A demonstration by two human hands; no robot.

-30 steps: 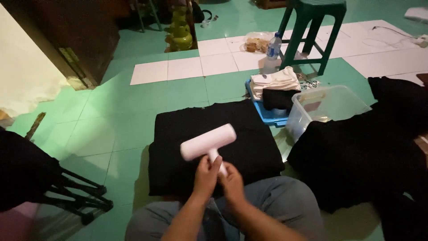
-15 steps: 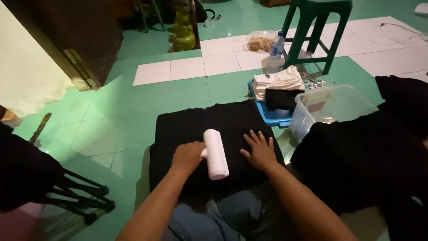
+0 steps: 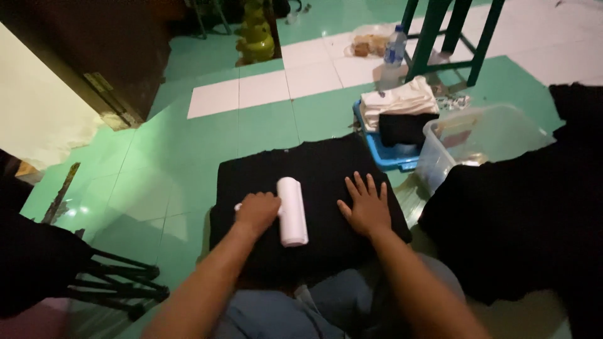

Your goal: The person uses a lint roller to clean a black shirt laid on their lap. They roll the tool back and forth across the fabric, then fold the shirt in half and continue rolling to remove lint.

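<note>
A person is sitting on a green tiled floor (image 3: 188,163) with a folded black garment (image 3: 314,182) lying flat in front of the knees. The left hand (image 3: 256,212) is closing around the handle of a white lint roller (image 3: 293,211), and the roller's drum is lying on the black garment, just right of that hand, with its long axis pointing away from the person. The right hand (image 3: 366,206) is resting open on the same garment, palm down with fingers spread, a little apart from the roller.

Beyond the garment, a blue tray (image 3: 384,156) is sitting on the floor, carrying a stack of folded white cloth (image 3: 399,100) and a folded black piece (image 3: 407,129). Just beside it to the right, a clear plastic tub (image 3: 490,135) is standing. A larger heap of black cloth (image 3: 534,213) is covering the floor at the right. Farther back, a plastic bottle (image 3: 394,49) is standing near the legs of a green stool (image 3: 449,37). At the left edge, a dark folding stand (image 3: 113,282) is lying on the floor.
</note>
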